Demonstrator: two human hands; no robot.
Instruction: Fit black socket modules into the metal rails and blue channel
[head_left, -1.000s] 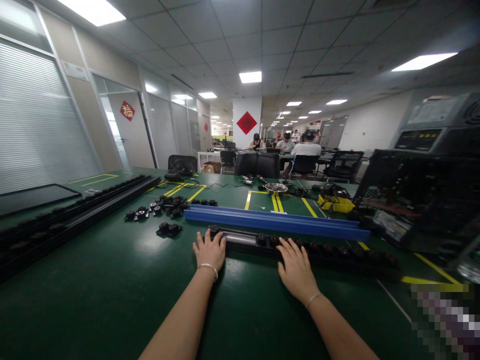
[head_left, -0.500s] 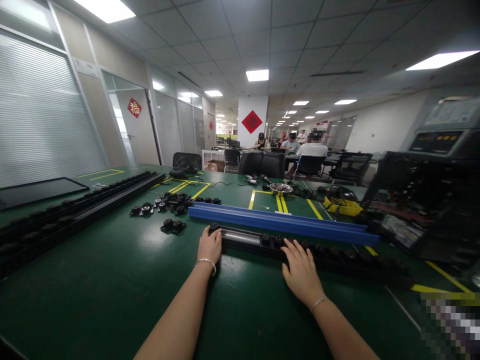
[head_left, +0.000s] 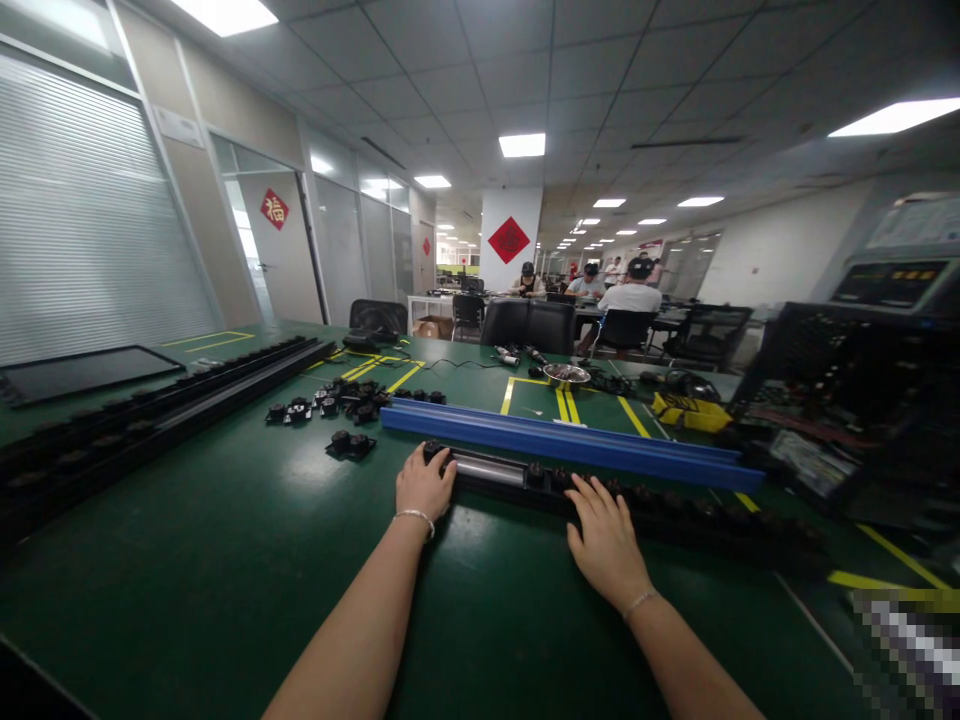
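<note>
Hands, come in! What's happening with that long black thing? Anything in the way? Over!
Left hand at left end of black rail, by small block. Right hand at same rail, farther right. Blue rail beyond, not blocking.

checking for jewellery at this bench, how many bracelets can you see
2: one bracelet at the wrist of the left hand, the other bracelet at the wrist of the right hand. Any on the people in the background would be too small to make out.

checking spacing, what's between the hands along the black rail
The head view shows a grey strip nearer the left hand, then black parts nearer the right hand.
</note>
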